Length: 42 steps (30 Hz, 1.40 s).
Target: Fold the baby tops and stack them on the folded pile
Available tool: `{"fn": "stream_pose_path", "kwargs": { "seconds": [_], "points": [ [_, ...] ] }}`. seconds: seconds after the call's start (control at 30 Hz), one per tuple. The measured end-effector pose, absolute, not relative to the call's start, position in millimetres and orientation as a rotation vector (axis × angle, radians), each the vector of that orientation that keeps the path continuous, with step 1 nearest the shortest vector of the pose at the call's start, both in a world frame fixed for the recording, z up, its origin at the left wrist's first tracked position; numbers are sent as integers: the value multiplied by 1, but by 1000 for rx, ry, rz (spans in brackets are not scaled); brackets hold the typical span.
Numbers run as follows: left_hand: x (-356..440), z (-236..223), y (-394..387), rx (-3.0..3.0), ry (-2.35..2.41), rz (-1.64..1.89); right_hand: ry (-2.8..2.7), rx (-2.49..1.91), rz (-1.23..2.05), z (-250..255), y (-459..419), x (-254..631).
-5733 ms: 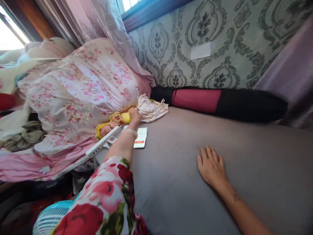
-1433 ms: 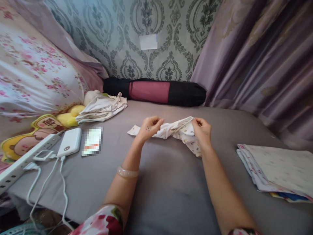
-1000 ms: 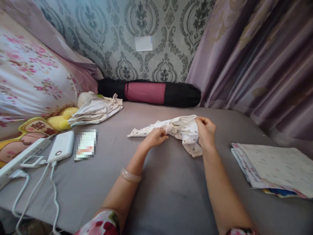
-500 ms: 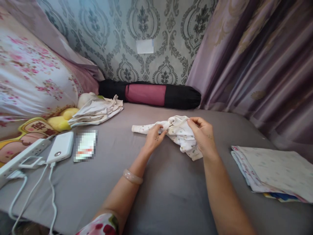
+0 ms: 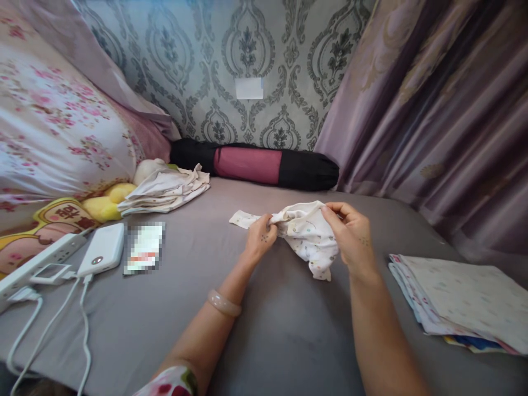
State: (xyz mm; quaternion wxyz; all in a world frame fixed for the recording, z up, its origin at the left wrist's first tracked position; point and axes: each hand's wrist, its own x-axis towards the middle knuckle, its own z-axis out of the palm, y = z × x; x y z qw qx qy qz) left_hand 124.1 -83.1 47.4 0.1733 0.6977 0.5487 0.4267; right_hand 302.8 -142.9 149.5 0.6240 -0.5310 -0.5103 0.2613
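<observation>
A small white printed garment (image 5: 303, 234) is bunched above the grey bed sheet (image 5: 264, 319) in the middle of the view. My left hand (image 5: 260, 236) pinches its left part, where a sleeve end trails to the left. My right hand (image 5: 350, 236) grips its right side with fingers closed on the cloth. A pale bangle (image 5: 224, 303) sits on my left wrist.
Folded cloths (image 5: 462, 300) are stacked at the right. A pile of pale garments (image 5: 165, 188) lies at the back left beside yellow soft toys (image 5: 103, 204). A power bank (image 5: 101, 250), a phone (image 5: 144, 247) and a power strip (image 5: 37, 264) lie left. A black and red bolster (image 5: 256, 164) lines the wall.
Both hands have drawn closer together and pulled the garment a little nearer, bunching it more. Earlier still, my left hand was reaching into the pile at the back left.
</observation>
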Motion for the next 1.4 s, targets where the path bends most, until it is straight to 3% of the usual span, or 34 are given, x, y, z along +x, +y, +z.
{"fn": "stream_pose_path", "kwargs": {
  "seconds": [0.57, 1.13, 1.4],
  "points": [
    [86, 80, -75, 1912, 1436, 1565, -1157, -1238, 505, 142, -128, 333],
    [42, 217, -125, 2115, 1207, 1491, -1547, -1189, 308, 201, -144, 343],
    [31, 281, -116, 2002, 1049, 1312, -1654, -1094, 263, 261, -150, 359]
  ]
}}
